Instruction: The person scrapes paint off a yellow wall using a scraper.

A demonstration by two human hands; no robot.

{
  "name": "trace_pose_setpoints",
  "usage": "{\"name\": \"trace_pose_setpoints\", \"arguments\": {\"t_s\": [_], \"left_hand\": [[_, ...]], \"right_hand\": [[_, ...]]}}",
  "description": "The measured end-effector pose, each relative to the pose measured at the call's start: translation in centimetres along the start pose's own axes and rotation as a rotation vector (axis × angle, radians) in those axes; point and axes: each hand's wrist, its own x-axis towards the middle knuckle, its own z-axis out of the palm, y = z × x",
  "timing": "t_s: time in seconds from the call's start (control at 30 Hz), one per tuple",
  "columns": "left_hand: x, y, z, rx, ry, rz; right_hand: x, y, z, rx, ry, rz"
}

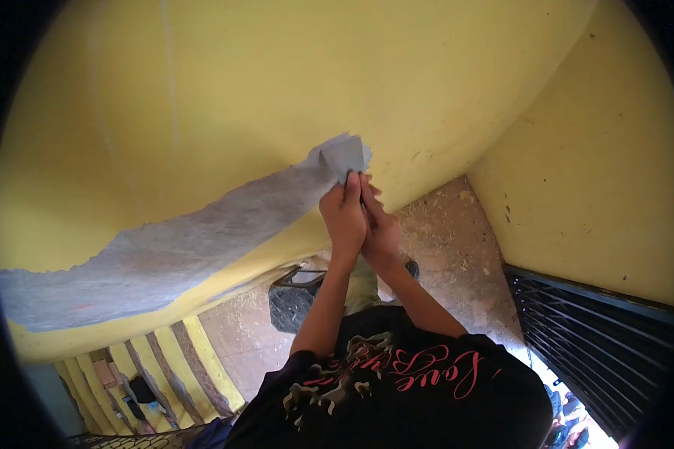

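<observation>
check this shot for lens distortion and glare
Head view: rounded black border and curving edge of the yellow wall suggest a wide lens; head view: the gap beside the dark gate is washed out; head view: the grey scraper shows no strong glare.

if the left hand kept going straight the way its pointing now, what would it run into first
Past the flat grey blade it grips, the left hand would probably meet the yellow wall first, around the upper end of the bare grey patch; the exact gap is unclear.
</observation>
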Motion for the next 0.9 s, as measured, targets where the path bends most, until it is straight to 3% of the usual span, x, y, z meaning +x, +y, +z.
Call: {"name": "trace_pose_setpoints", "arguments": {"t_s": [0.07,0.23,0.4,0.47,0.57,0.7,0.8,0.9], "left_hand": [[-0.4,1.6,0.6,0.044,-0.026,0.011],[0.6,0.9,0.6,0.087,-0.007,0.049],[0.4,-0.9,-0.2,0.098,-0.002,0.006],[0.8,0.0,0.4,0.123,-0.015,0.066],[0.0,-0.6,-0.1,0.128,-0.015,0.09],[0.6,-1.8,-0.8,0.087,-0.012,0.065],[-0.4,2.2,0.6,-0.006,-0.034,0.037],[0.1,-0.1,-0.4,0.011,0.004,0.015]], "right_hand": [[0.2,-1.4,-0.8,-0.011,-0.064,0.135],[0.9,-0.1,0.2,0.082,0.001,0.051],[0.1,0.5,-0.2,-0.039,-0.067,0.137],[0.2,0.6,0.0,0.011,0.016,0.012],[0.5,-0.6,-0.8,-0.034,-0.042,0.142],[0.4,1.3,0.4,0.036,0.009,0.002],[-0.1,-1.2,-0.6,-0.021,-0.016,0.033],[0.0,-0.8,-0.2,-0.008,-0.088,0.133]]}}
